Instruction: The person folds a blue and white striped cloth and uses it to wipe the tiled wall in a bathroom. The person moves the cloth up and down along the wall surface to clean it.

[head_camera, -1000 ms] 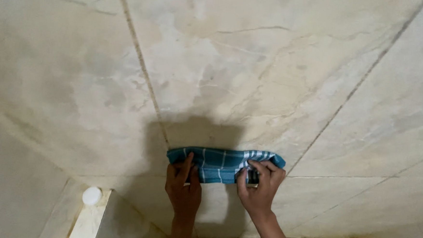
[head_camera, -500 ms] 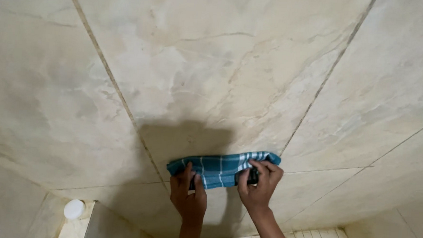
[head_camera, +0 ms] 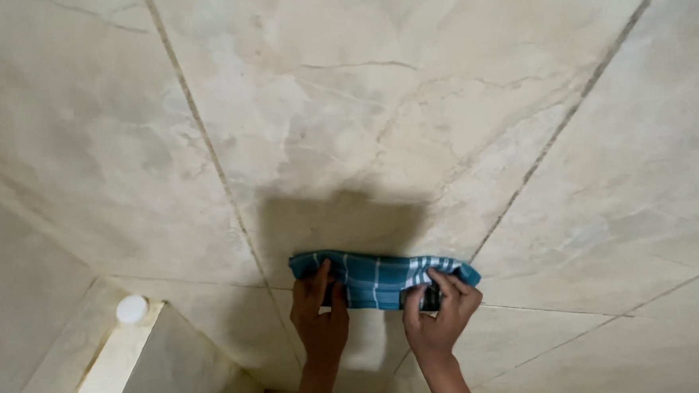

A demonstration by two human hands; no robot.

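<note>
Teal checked cloth (head_camera: 381, 279), folded into a long band, lies pressed against the pale marble-tiled wall (head_camera: 386, 111), just below the dark shadow cast on the tiles. Both hands work it from underneath — the left hand (head_camera: 319, 310) lies flat with fingers spread on the cloth's left part, while the right hand (head_camera: 439, 313) curls its fingers over the right end, seemingly pinching a small dark object there that is too hidden to identify. Lower left, well apart, a small round white cap (head_camera: 131, 309) sits on a ledge (head_camera: 114, 359).
</note>
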